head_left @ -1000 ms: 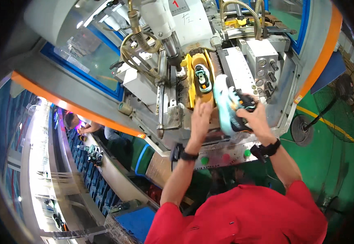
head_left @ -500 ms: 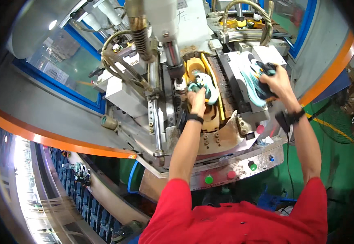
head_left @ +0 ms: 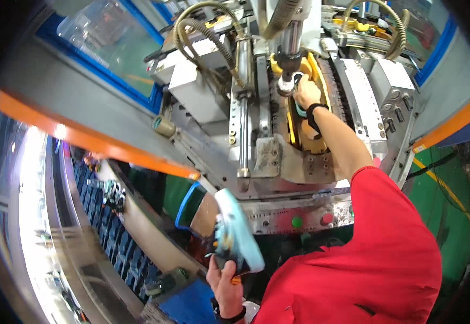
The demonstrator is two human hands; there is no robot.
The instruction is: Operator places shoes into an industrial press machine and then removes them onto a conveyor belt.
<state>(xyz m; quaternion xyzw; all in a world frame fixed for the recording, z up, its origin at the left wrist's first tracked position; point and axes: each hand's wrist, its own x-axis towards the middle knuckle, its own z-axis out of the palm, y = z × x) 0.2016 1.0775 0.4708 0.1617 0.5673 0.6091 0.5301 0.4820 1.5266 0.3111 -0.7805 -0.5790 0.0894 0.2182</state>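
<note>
At the lower left my left hand (head_left: 227, 285) is closed on the dark end of a shoe (head_left: 241, 229) with a thick pale-blue and white sole, lifted and tilted, slightly blurred. My right hand (head_left: 308, 93) reaches into the press, its fingers closed on a second shoe (head_left: 301, 109). Only a pale-blue strip and a bit of its black-and-white part show around the hand. That shoe sits in the yellow-edged mould (head_left: 291, 127), under the dark-tipped press ram (head_left: 290, 54).
A conveyor (head_left: 117, 237) with dark-blue ribbed pads runs along the left, several shoes (head_left: 113, 197) on it. An orange-edged guard (head_left: 110, 151) lies between it and the press. The front panel (head_left: 267, 216) carries green and red buttons. A blue hose (head_left: 185, 204) curves beside it.
My left hand has left the mould and swung down to the left with a shoe. My right hand has brought its shoe from the right side into the mould. The view has turned left.
</note>
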